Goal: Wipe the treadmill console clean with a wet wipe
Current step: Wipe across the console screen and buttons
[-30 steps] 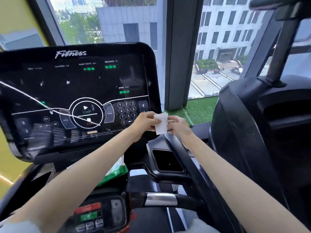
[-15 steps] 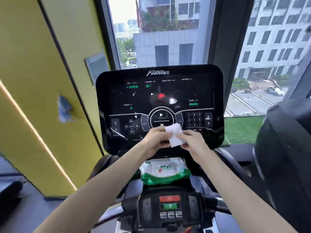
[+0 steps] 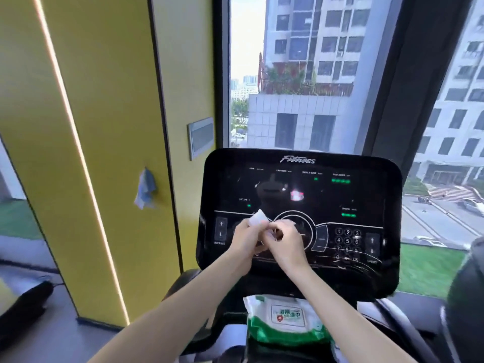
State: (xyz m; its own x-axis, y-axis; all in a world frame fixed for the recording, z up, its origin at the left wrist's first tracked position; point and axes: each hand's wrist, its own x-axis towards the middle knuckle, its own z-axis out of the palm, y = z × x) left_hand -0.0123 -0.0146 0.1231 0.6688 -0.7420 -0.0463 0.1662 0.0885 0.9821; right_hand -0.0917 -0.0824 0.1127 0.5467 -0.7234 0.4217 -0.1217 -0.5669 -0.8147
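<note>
Wet wipe [image 3: 258, 218] white, folded, pinched by curled fingers of left hand [image 3: 247, 241] and right hand [image 3: 286, 243], corner poking above left fingertips. Treadmill console [image 3: 301, 184] just behind fingers, lit. Wipe pack [image 3: 285, 319] below wrists.

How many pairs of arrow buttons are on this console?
2. One pair at the console's left edge above INCLINE, the other at its right edge beside the number keys. The left hand and right hand may hide more.
</note>
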